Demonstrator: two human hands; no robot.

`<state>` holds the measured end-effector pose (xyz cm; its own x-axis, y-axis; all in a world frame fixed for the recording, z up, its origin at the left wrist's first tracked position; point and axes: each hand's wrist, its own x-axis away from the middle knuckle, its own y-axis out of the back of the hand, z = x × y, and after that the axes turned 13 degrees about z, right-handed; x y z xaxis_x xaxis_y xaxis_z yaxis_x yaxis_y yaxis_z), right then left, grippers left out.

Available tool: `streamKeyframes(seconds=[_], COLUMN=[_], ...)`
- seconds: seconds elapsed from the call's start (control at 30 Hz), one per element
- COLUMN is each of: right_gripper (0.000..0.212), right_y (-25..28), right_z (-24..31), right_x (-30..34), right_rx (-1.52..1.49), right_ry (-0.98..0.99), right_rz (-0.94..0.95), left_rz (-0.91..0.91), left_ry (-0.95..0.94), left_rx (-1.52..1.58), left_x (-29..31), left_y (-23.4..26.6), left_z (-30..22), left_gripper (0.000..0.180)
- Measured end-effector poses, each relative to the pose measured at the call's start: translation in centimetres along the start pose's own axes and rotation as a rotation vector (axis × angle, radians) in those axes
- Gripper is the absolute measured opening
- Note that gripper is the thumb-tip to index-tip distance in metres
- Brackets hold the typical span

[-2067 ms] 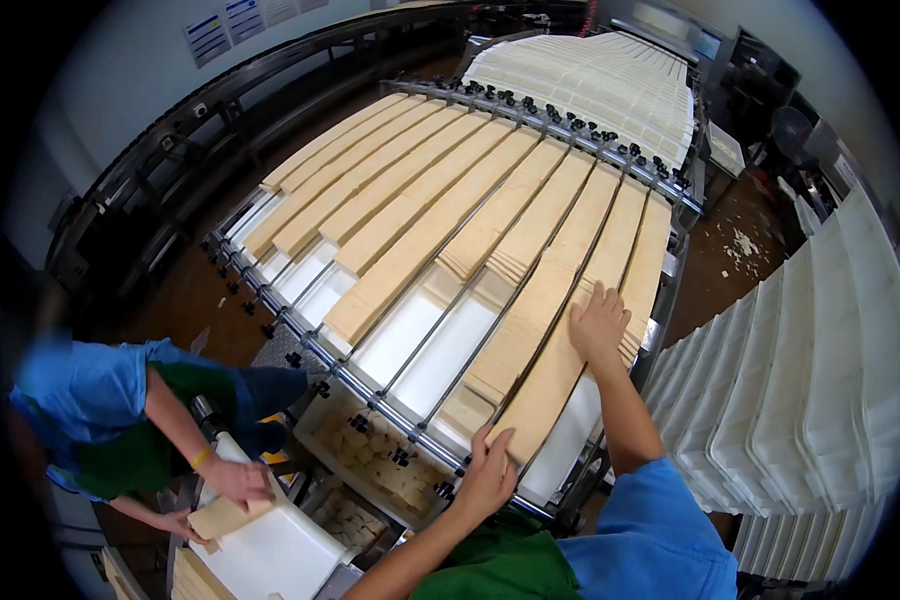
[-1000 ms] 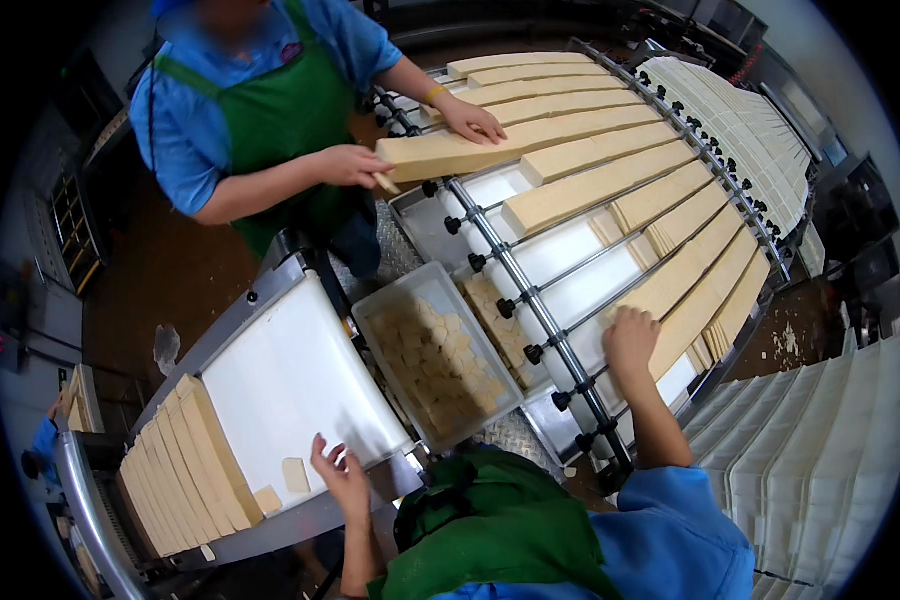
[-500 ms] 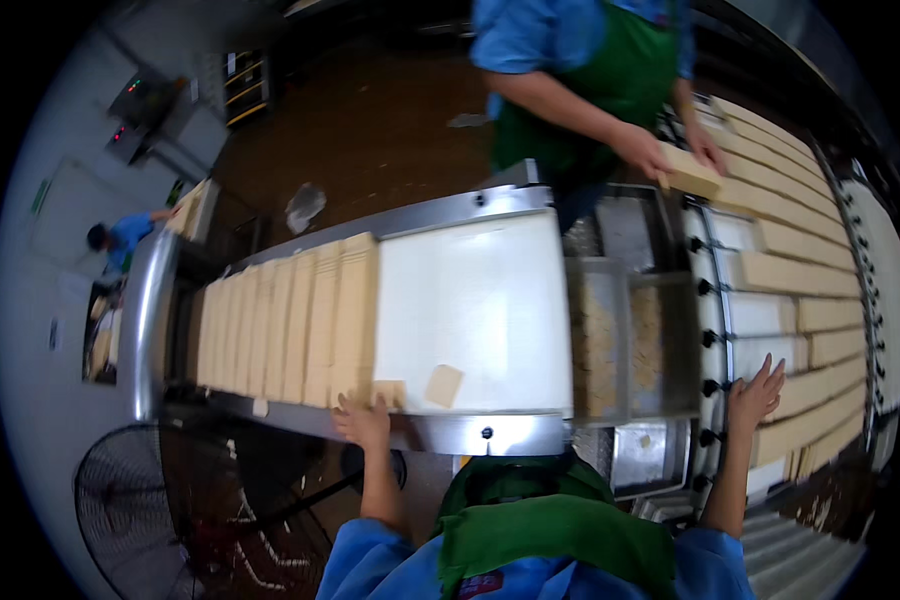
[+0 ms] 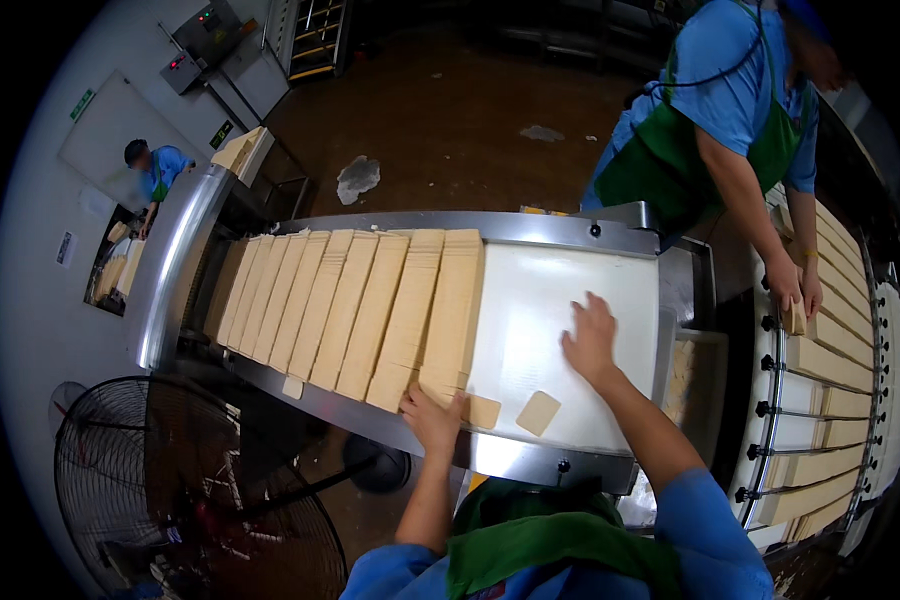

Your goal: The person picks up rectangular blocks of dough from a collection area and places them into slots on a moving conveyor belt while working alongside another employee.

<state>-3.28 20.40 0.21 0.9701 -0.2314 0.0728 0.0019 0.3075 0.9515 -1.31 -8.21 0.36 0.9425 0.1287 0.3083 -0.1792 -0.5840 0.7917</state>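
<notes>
My left hand (image 4: 432, 417) touches the near end of the rightmost tan wafer slab (image 4: 452, 310) in a row of long slabs lying side by side on a white conveyor belt (image 4: 560, 300). My right hand (image 4: 591, 340) rests flat and open on the bare white belt to the right of the slabs. Two small broken tan pieces (image 4: 537, 412) lie on the belt near the front edge, between my hands.
A co-worker in blue with a green apron (image 4: 715, 130) stands across the belt, hands on a slab at the roller conveyor (image 4: 820, 370) on the right. A crumb tray (image 4: 682, 365) sits between belts. A floor fan (image 4: 185, 490) stands lower left. Another person (image 4: 155, 165) is far left.
My view has swung left from the roller conveyor to the white belt. My right hand left the rollers and now lies on the belt; my left hand stays at the slab ends.
</notes>
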Motion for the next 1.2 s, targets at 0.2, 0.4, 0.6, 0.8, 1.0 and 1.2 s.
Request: streamKeyframes(seconds=[0.2,0.4,0.6,0.8,1.0,1.2], right_gripper=[0.070,0.069,0.064,0.076,0.088,0.082], right_y=[-2.1,-1.5,-1.0,4.9,8.5,12.7], right_z=[11.2,17.2,17.7,6.8,-4.2,-12.4], right_x=[-11.3,-16.8,-16.1,-10.6,-3.0,9.3], right_rx=[0.004,-0.064,-0.043,-0.197,-0.255,-0.767], right_ry=[-0.046,0.009,-0.167,-0.575,-0.773,-0.900], right_rz=[0.255,0.351,0.407,0.310,0.138,-0.384], left_rz=[0.075,0.133,0.147,0.470,0.673,0.495], left_ry=[-0.099,-0.130,-0.211,-0.372,-0.469,-0.753], left_rx=[-0.066,-0.255,-0.236,0.122,-0.071,0.156], left_x=[0.1,-0.2,-0.8,0.3,4.6,9.6], left_y=[0.8,1.1,0.6,1.1,-4.0,-8.4], left_z=[0.4,1.0,1.6,-2.4,-8.2,-12.9], left_gripper=[0.093,0.092,0.095,0.087,0.086,0.075])
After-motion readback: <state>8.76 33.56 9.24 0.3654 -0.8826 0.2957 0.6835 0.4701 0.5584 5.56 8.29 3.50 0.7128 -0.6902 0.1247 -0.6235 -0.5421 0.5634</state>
